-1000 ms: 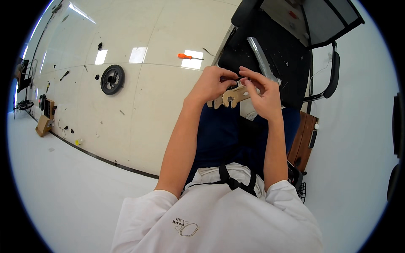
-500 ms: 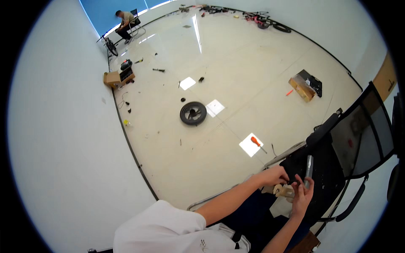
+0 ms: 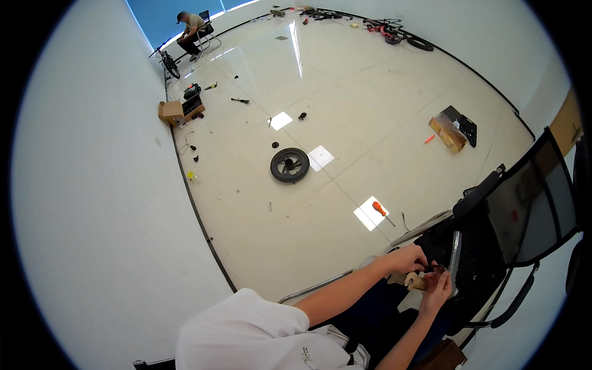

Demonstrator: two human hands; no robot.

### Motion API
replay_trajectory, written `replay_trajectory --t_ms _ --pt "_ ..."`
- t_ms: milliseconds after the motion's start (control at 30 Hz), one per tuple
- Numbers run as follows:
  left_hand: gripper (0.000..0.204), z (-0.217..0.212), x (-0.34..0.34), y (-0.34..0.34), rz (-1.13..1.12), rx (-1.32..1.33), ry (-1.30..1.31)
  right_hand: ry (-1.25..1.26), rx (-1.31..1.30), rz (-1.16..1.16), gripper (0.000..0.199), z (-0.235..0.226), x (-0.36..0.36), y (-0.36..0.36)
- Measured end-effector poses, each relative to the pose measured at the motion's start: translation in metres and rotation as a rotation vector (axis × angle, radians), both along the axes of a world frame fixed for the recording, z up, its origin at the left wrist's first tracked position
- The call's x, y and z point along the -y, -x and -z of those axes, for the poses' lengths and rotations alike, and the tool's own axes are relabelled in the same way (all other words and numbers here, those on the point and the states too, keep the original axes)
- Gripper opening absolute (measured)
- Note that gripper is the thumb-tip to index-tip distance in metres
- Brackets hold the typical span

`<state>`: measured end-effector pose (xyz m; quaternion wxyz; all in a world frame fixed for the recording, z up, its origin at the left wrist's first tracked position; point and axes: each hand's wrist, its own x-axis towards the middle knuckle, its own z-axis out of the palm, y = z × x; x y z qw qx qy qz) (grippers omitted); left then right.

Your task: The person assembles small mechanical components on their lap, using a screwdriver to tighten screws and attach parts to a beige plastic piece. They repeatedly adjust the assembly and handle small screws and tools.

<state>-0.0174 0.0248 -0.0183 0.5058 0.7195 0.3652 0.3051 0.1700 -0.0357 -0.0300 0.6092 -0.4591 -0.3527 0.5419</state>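
Both my hands meet in front of the black chair seat [image 3: 478,271]. My left hand [image 3: 409,258] is closed, its fingertips pinching one end of a small dark part [image 3: 434,267]. The fingers of my right hand [image 3: 436,288] curl round the other end of that part; its exact kind is too small to tell. Just below the part, between the hands, is a beige cylindrical piece [image 3: 417,282] with a notched end. A shiny metal bar [image 3: 456,250] lies on the seat beside my right hand.
An orange-handled screwdriver [image 3: 378,208] lies on the floor ahead. Further off are a small black wheel [image 3: 290,165], an open toolbox with a carton [image 3: 448,132], and a cardboard box [image 3: 171,112] by the left wall. Another person [image 3: 192,34] sits far back near a bicycle [image 3: 169,64].
The view has shifted slightly, moving the scene a little right and down. My right hand's fingers have curled in closer round the dark part. The left hand still pinches it.
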Motion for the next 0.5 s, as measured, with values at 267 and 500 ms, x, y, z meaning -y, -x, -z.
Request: replay_trajectory --t_ms 267,500 --pt "0.02 0.016 0.007 -0.004 -0.05 0.044 0.009 -0.016 0.028 -0.033 0.028 0.003 0.001 -0.005" --pt "0.021 0.016 -0.004 0.002 0.04 -0.162 0.026 0.061 0.319 -0.002 0.025 0.01 -0.001 0.001"
